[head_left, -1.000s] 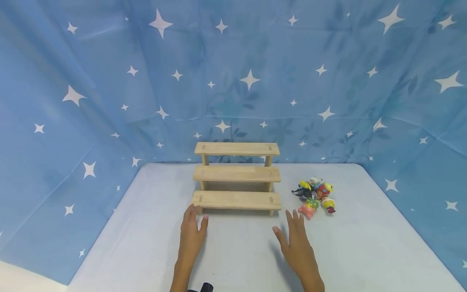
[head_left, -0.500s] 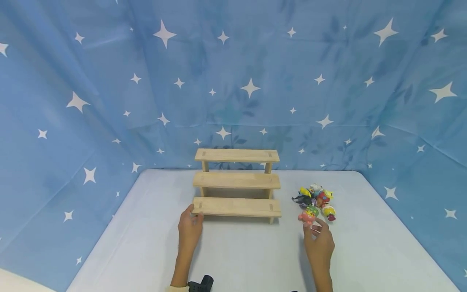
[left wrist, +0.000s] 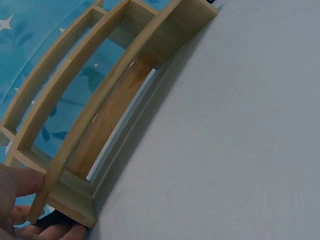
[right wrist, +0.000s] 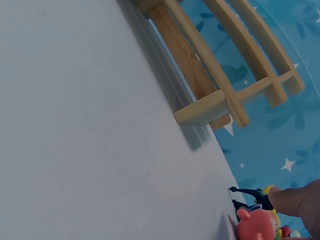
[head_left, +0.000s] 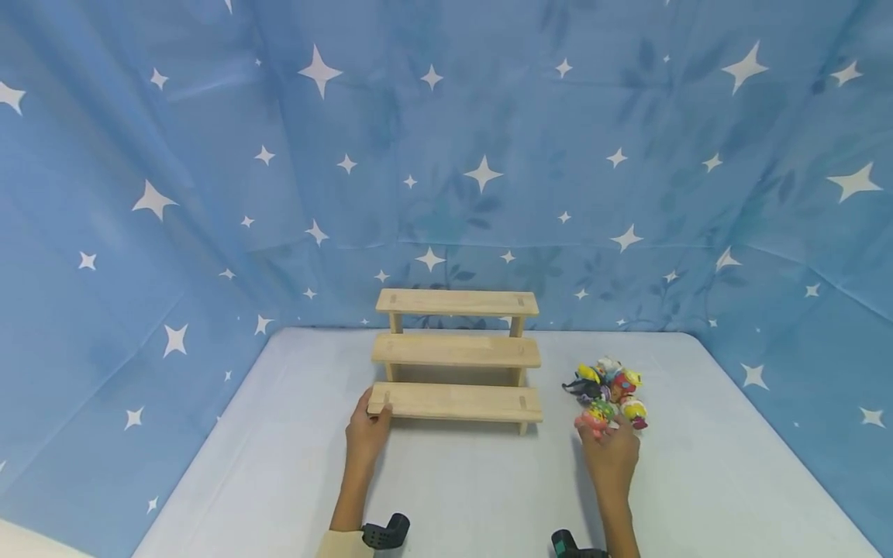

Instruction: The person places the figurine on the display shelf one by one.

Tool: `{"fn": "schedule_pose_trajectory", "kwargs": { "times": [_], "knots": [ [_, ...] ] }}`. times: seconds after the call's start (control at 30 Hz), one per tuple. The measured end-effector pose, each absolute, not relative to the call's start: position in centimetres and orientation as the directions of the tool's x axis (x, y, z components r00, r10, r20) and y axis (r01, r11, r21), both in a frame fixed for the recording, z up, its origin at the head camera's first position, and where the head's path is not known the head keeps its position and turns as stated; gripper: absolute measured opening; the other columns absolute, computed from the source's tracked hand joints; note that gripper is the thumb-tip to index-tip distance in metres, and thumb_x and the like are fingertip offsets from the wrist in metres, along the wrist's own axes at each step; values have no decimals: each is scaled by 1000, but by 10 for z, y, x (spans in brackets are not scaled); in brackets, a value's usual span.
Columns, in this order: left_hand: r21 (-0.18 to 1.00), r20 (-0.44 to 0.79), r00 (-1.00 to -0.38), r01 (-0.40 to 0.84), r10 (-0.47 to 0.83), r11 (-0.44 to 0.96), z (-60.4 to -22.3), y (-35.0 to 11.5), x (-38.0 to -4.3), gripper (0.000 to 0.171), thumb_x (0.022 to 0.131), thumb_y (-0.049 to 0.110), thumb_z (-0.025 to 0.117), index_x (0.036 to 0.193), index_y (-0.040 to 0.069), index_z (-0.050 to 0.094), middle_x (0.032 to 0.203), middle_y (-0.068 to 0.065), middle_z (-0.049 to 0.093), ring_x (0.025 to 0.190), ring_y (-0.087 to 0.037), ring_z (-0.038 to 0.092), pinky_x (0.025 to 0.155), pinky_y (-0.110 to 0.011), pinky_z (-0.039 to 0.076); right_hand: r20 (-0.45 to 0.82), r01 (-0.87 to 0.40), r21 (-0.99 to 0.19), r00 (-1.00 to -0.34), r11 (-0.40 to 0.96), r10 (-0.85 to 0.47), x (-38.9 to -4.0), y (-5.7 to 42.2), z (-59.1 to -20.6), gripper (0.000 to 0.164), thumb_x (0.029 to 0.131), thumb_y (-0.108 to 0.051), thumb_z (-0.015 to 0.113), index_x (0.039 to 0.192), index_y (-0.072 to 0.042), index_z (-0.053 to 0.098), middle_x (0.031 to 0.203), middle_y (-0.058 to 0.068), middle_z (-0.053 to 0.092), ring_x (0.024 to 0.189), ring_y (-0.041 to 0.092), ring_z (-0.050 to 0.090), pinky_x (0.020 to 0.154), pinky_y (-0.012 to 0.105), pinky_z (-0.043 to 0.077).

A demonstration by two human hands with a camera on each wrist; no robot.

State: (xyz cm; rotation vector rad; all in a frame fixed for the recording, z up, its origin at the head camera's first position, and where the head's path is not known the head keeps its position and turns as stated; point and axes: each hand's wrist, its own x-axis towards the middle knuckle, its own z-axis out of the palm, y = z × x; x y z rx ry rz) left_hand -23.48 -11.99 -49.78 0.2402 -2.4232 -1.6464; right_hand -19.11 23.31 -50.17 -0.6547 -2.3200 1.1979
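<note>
A three-tier wooden display stand (head_left: 456, 401) stands in the middle of the table in the head view. My left hand (head_left: 366, 435) grips the left end of its lowest step; the left wrist view shows the thumb on the board and the other fingers by the side support. To the right of the stand lies a cluster of small toy figures. My right hand (head_left: 612, 457) is at the near edge of that pile, thumb and fingers curled about a pink toy figure (right wrist: 256, 226). Its fingertips partly hide the figure in the head view.
Close behind the pink figure are a black figure (head_left: 584, 389), a yellow-and-white one (head_left: 633, 411) and several others. A blue star-patterned curtain (head_left: 446, 209) hangs behind and beside the white table (head_left: 474, 496).
My right hand has moved right and forward to the toy pile, its fingers closing in on the pink figure. My left hand has taken hold of the stand's lowest step. The view has tilted upward.
</note>
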Motion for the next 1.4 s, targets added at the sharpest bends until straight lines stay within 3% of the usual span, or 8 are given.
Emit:
{"fn": "schedule_pose_trajectory", "kwargs": {
  "times": [0.13,0.27,0.47,0.87,0.97,1.1,1.17,1.4],
  "knots": [
    [974,61,-981,18,-184,225,-498,-124,-239,60,99,11,53,151,-3,27,152,-27,36,141,-41,36,114,-52,35,158,213,-840,-783,499,601,-199,235,-502,69,90,-21,66,138,18,36,117,38,50,110,51,48,89,61,41],
    [997,48,-991,40,-123,69,-496,-128,-241,62,100,6,49,154,-3,19,158,-25,24,148,-39,21,120,-51,22,102,256,-844,-787,472,608,-206,235,-502,72,91,-27,66,140,15,34,121,38,49,114,52,47,88,63,41],
    [999,34,-990,38,-136,-27,-491,-137,-242,63,99,2,48,154,-4,17,158,-26,23,149,-39,19,121,-50,20,34,313,-824,-806,473,592,-214,232,-501,70,92,-32,63,140,13,36,124,38,53,116,52,51,84,62,44],
    [1000,20,-989,23,-150,-19,-491,-139,-228,63,99,3,48,154,-3,17,158,-26,24,148,-40,19,121,-53,17,-94,420,-764,-824,491,559,-211,236,-503,79,92,-46,58,144,7,33,129,34,52,119,53,49,87,62,44],
    [1000,19,-991,21,-136,-14,-493,-137,-224,63,99,3,48,154,-4,17,159,-25,23,149,-40,16,121,-54,15,-121,425,-767,-832,481,542,-207,239,-505,80,92,-48,58,147,4,31,121,32,55,106,48,54,81,56,45],
    [1000,30,-992,30,-120,1,-496,-132,-226,63,99,3,49,154,-3,18,159,-25,22,149,-41,15,121,-55,15,-144,416,-782,-844,464,516,-202,248,-506,82,93,-44,59,151,1,25,99,23,60,76,26,61,66,35,43],
    [999,42,-994,43,-101,-3,-497,-128,-230,63,99,3,49,154,-3,18,158,-25,23,149,-41,16,121,-54,16,-145,408,-800,-843,441,518,-201,254,-505,82,93,-41,61,153,0,22,95,20,57,69,19,61,61,28,44],
    [999,31,-993,31,-113,-5,-501,-127,-236,64,97,2,51,153,-5,20,157,-27,27,148,-41,20,121,-52,18,-206,414,-851,-829,324,519,-205,256,-501,87,90,-41,66,155,-4,20,109,20,46,88,23,52,59,18,54]
  ]
}}
